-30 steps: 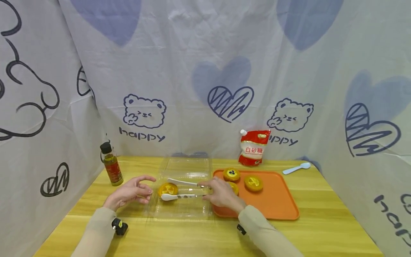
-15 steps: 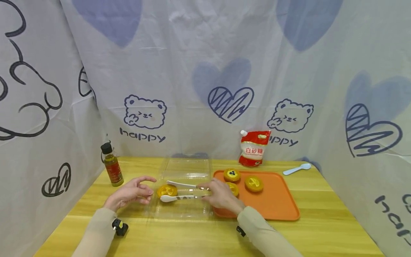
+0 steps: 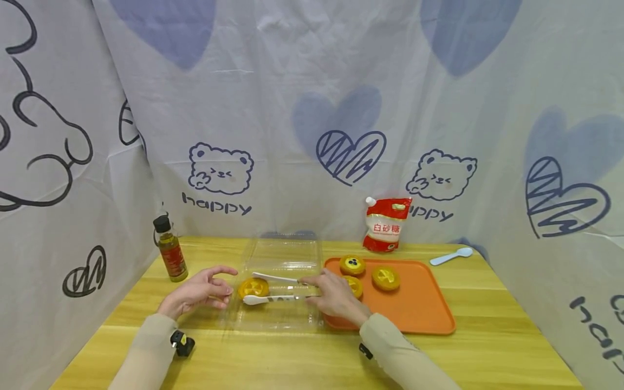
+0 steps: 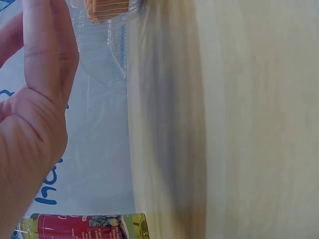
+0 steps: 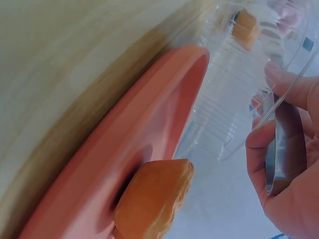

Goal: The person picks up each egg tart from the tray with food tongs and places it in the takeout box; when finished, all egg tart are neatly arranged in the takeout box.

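In the head view my right hand (image 3: pixel 336 295) grips a pair of tongs (image 3: pixel 281 298) with white tips. Its bent metal end (image 5: pixel 287 142) lies in the palm in the right wrist view. One white arm passes behind a fruit-topped egg tart (image 3: pixel 253 288), the other in front of it. That tart sits at the left side of a clear plastic clamshell box (image 3: pixel 292 320), whose lid (image 3: pixel 283 253) stands raised at the back. My left hand (image 3: pixel 200 292) holds nothing, fingers loosely bent beside the box's left edge; the left wrist view shows the same hand (image 4: pixel 37 109).
An orange tray (image 3: pixel 409 314) with several egg tarts (image 3: pixel 386 278) stands right of the box, partly under my right hand. Behind it is a red-and-white sugar pouch (image 3: pixel 387 225). An oil bottle (image 3: pixel 173 254) stands at left, and a pale blue spoon (image 3: pixel 450 256) lies at back right.
The tongs' white tips have shifted slightly left over the tart in the box. Both hands stay almost where they were.
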Demonstrator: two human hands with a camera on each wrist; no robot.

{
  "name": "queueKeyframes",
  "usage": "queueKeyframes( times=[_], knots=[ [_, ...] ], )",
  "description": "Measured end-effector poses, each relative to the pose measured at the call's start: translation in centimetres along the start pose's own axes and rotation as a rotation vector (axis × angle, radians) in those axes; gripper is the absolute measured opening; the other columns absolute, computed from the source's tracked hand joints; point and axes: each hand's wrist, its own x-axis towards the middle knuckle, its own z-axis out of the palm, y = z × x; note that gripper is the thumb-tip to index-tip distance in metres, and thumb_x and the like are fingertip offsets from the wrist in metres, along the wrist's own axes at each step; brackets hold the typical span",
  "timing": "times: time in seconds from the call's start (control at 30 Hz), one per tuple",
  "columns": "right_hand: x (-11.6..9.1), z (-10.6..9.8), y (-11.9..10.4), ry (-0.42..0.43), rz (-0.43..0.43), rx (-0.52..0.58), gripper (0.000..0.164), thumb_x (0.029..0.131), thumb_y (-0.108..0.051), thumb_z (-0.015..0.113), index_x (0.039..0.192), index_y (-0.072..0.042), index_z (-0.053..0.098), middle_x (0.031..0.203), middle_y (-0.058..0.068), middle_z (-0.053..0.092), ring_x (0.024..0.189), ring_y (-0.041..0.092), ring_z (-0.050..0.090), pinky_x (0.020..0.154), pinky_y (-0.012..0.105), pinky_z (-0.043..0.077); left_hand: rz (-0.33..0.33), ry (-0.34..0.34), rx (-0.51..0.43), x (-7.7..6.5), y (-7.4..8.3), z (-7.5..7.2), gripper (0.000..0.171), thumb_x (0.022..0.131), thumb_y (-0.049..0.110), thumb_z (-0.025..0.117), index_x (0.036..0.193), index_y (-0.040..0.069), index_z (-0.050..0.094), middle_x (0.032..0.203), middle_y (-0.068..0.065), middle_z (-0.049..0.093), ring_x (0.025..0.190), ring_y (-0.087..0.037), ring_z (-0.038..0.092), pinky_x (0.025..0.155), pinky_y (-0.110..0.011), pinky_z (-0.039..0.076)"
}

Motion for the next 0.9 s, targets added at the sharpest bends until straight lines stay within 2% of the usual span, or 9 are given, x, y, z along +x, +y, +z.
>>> queueKeyframes(
  times=[0.23,0.37,0.63,0.9],
  knots=[
    [0.2,-0.2,0.0,0.011,-0.008,-0.032,0.047,0.084,-0.028,0.078,0.129,-0.027,0.065,0.115,-0.004,0.071,0.087,0.011,0.051,0.061,0.021,0.038,-0.003,-0.001,0.005,0.1,0.1,0.0,0.062,0.095,0.002,0.059,0.146,-0.002,0.023,0.098,-0.018,0.067,0.076,-0.020,0.067,0.074,-0.036,0.062],
    [0.3,-0.5,0.1,0.002,-0.009,-0.009,0.050,0.082,-0.027,0.080,0.129,-0.025,0.065,0.120,-0.005,0.070,0.093,0.014,0.054,0.066,0.023,0.043,0.000,0.001,0.010,0.1,0.2,0.0,0.062,0.096,0.002,0.059,0.146,-0.002,0.024,0.098,-0.017,0.067,0.076,-0.020,0.068,0.074,-0.037,0.062],
    [0.3,-1.2,0.9,-0.008,-0.037,0.111,0.052,0.080,-0.023,0.081,0.130,-0.021,0.065,0.121,-0.002,0.070,0.097,0.020,0.058,0.079,0.030,0.050,0.001,0.002,0.009,0.1,0.2,0.1,0.063,0.096,0.000,0.058,0.147,-0.003,0.022,0.097,-0.017,0.067,0.076,-0.020,0.067,0.074,-0.036,0.062],
    [-0.5,-1.7,2.0,0.012,-0.013,0.214,0.054,0.083,-0.024,0.079,0.134,-0.023,0.062,0.119,0.002,0.068,0.097,0.022,0.057,0.077,0.033,0.048,0.003,0.008,0.015,0.0,0.0,0.0,0.064,0.095,0.003,0.060,0.146,-0.003,0.022,0.097,-0.018,0.067,0.075,-0.019,0.066,0.073,-0.035,0.062]
  ],
)
